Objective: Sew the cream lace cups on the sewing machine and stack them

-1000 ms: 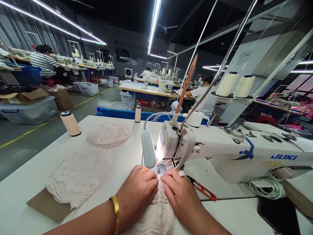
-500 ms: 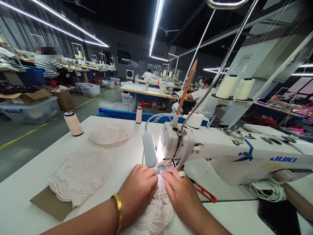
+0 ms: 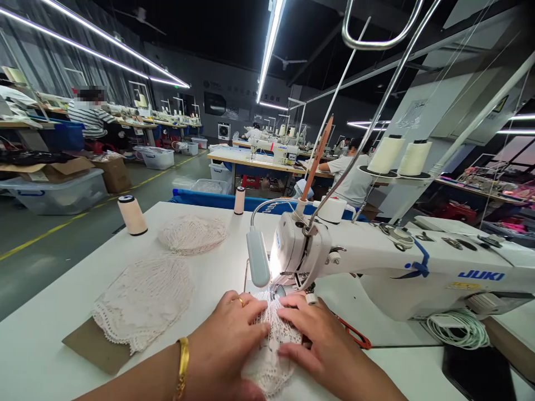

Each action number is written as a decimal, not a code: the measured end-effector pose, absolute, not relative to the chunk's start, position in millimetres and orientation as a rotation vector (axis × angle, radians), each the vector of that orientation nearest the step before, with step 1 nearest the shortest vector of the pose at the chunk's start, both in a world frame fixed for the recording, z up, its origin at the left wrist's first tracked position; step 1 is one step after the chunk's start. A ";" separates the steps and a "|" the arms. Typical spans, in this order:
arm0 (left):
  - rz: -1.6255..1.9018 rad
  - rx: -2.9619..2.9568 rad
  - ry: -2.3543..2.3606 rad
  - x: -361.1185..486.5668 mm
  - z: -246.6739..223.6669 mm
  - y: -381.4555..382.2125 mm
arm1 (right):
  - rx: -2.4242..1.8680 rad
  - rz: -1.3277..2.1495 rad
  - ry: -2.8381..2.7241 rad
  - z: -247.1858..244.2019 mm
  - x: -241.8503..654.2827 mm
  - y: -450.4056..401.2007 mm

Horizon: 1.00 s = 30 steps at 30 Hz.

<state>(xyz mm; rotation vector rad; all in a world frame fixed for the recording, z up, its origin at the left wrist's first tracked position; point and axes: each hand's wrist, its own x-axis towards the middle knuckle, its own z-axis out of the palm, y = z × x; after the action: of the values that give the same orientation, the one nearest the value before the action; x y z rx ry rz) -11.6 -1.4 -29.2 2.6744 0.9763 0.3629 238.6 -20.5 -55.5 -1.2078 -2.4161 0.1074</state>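
A piece of white lace (image 3: pixel 273 340) lies under the needle area of the white sewing machine (image 3: pixel 355 245), its scalloped edge toward me. My left hand (image 3: pixel 234 340), with a ring and a gold bracelet, rests on the left side of the lace, fingers spread and thumb apart. On the lace's right side lies my right hand (image 3: pixel 313 334), its fingers also apart, tips on the fabric near the presser foot. The foot itself is partly hidden by the machine head. A small grey lamp (image 3: pixel 258 259) lights the spot.
Left on the table are two more lace pieces (image 3: pixel 144 301) (image 3: pixel 194 234), one over brown card (image 3: pixel 98 345). Thread cones (image 3: pixel 132 216) (image 3: pixel 239 200) stand at the back. Orange-handled snips (image 3: pixel 355 334), a coiled cable (image 3: pixel 457 328) and a dark phone-like slab (image 3: pixel 476 367) lie right. Co-workers sit beyond.
Both hands have loosened from a close pinch near the needle and spread over the lace. The lace is bunched less and lies flatter, its edge shifted slightly. The camera view has tilted a little.
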 end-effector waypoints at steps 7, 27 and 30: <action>0.484 2.482 1.080 1.8 -44.8 4.4 | -1.040 0.343 -2.378 -44.8 236.3 -23.9; 0.624 2.065 0.992 15.0 -44.5 41.5 | -1.140 0.327 -1.836 -58.7 214.7 -10.5; 0.623 2.017 1.002 15.4 -41.6 37.6 | -1.164 0.373 -1.859 -58.8 216.0 -11.5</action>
<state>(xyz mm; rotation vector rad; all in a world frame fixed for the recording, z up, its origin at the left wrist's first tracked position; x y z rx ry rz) 15.4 37.6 -41.6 2.0165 1.0019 0.6229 216.0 -11.5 -58.8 -1.1637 -1.8591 0.3734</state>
